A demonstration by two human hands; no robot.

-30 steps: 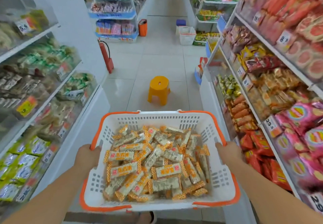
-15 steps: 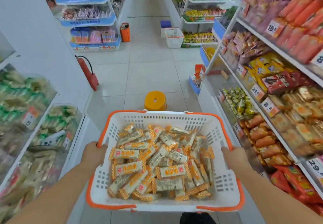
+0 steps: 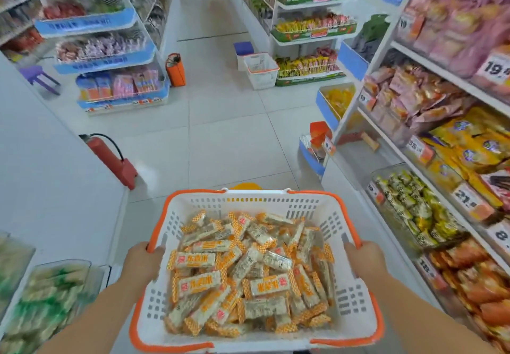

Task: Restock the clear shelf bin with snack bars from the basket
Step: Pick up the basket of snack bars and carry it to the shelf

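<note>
Between the shelves, I see my left hand (image 3: 143,261) and right hand (image 3: 365,260) each gripping the white basket's (image 3: 356,302) orange rim, snack bars (image 3: 242,273) heaped inside.

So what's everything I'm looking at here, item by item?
basket: one, white with orange rim, carried low in the middle of the view
snack bars: many, orange and white wrappers, heaped in the basket
fire extinguisher: one, red, on the floor by the left wall
second basket: one, white with orange rim, on the floor far down the aisle
orange bin: one, on the floor by the far left shelves
purple stool: one, far left
shelves of packaged snacks: several tiers, mixed colours, along the right
left hand: grips the basket's left rim
right hand: grips the basket's right rim
</note>
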